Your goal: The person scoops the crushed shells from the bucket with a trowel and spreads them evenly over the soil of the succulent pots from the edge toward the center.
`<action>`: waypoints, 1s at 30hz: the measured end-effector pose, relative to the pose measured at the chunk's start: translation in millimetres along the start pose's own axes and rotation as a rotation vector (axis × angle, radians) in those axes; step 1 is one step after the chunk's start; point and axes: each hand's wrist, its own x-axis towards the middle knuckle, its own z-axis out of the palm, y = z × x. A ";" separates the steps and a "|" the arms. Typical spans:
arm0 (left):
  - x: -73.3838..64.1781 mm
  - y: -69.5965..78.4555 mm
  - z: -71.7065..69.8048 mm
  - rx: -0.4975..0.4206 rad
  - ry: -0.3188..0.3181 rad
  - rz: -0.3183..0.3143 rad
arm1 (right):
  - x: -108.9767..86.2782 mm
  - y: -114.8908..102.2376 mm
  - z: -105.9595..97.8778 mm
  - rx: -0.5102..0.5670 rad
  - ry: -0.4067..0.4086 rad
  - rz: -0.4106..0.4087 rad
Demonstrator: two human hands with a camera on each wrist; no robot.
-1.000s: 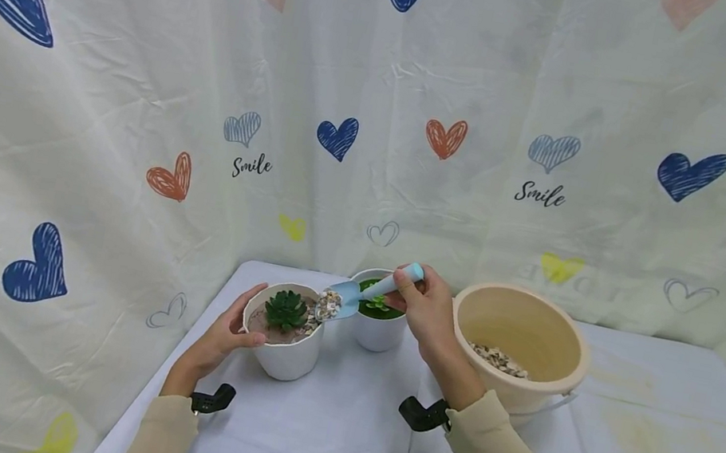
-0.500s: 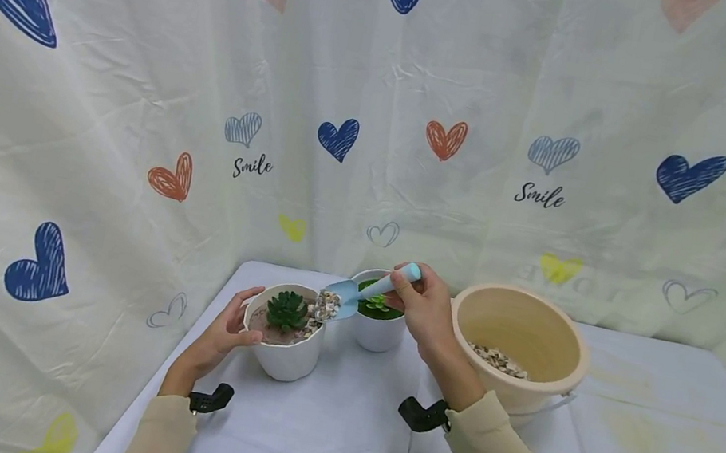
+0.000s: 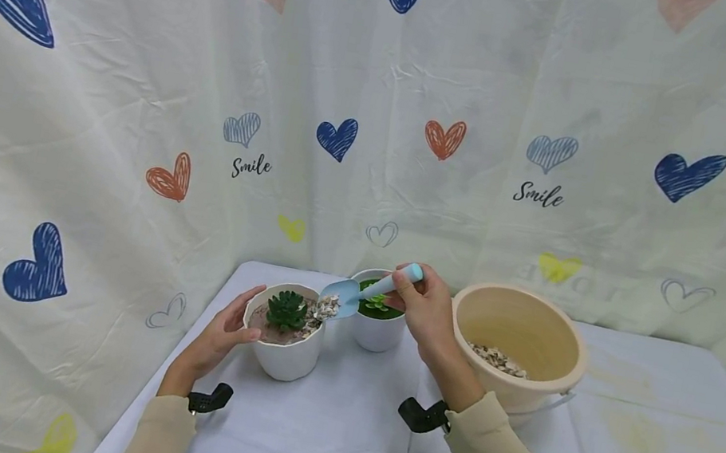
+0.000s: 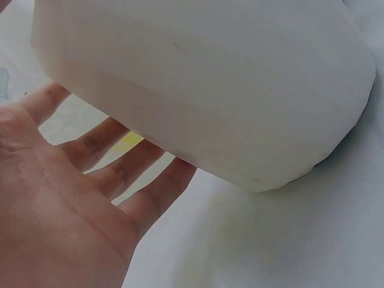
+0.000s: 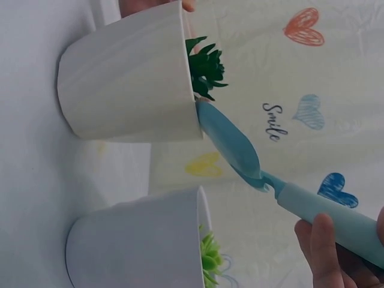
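In the head view my left hand [image 3: 220, 335] holds a white flowerpot [image 3: 284, 362] by its left side, thumb at the rim and fingers spread along the wall. The pot holds a dark green succulent [image 3: 286, 310] in pinkish soil with some gravel at the right. My right hand [image 3: 428, 311] grips the handle of a light blue hand shovel [image 3: 346, 296]. The shovel's blade slopes down to the pot's right rim, carrying mixed gravel [image 3: 328, 306]. In the right wrist view the blade tip [image 5: 210, 114] lies at the rim, close to the leaves.
Right behind the shovel stands a second white pot [image 3: 376, 336] with a light green plant [image 3: 376, 302]. A beige bucket [image 3: 524, 307] with gravel [image 3: 498, 360] at its bottom is beside my right forearm. A white cloth [image 3: 324, 446] covers the table, and a heart-print curtain [image 3: 506, 74] hangs behind.
The gravel on the shovel's blade has shifted and looks slightly less heaped. Both hands and the pot have barely moved.
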 end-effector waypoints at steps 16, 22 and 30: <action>6.4 22.8 24.5 0.398 0.143 -0.139 | -4.1 -3.0 3.2 -0.022 -0.014 -0.055; 6.4 21.3 27.5 0.421 0.179 -0.143 | -5.5 -2.7 5.0 -0.025 -0.018 -0.081; 6.6 13.8 21.3 0.295 0.136 -0.103 | -5.4 -2.6 4.6 -0.018 -0.016 -0.101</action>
